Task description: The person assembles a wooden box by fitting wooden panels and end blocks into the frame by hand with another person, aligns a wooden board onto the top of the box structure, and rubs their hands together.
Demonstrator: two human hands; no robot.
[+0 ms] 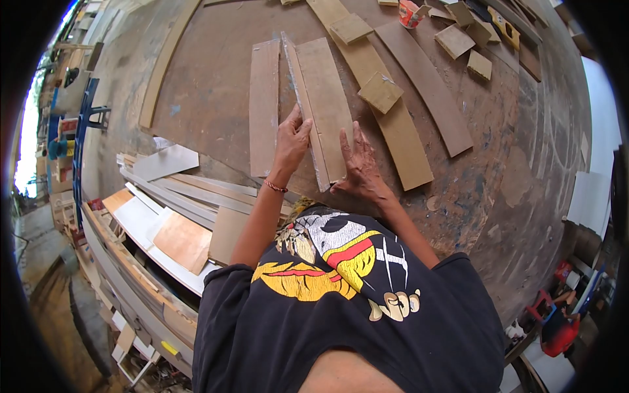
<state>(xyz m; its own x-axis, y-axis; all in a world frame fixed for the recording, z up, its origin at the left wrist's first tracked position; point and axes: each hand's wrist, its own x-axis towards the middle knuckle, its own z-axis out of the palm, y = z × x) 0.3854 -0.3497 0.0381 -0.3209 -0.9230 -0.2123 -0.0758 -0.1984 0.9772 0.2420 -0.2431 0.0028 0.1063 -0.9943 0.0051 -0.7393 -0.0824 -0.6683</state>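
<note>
A narrow wooden strip (pixel 305 111) stands on edge along the left side of a wide light-brown board (pixel 325 92). My left hand (pixel 293 141) is closed on the strip, thumb and fingers at its left face near the lower half. Fingers spread, my right hand (pixel 359 167) rests against the lower right edge of the wide board. Left of the strip, a reddish-brown board (pixel 264 108) lies flat on the worktable (pixel 216 78).
To the right lie a long board (pixel 400 141) with small blocks (pixel 381 92) on it and a darker board (pixel 426 88). A red cup (pixel 411 13), wood offcuts (pixel 455 41) and a yellow-handled saw (pixel 506 29) are at the upper right. Stacked panels (pixel 182 240) lie lower left.
</note>
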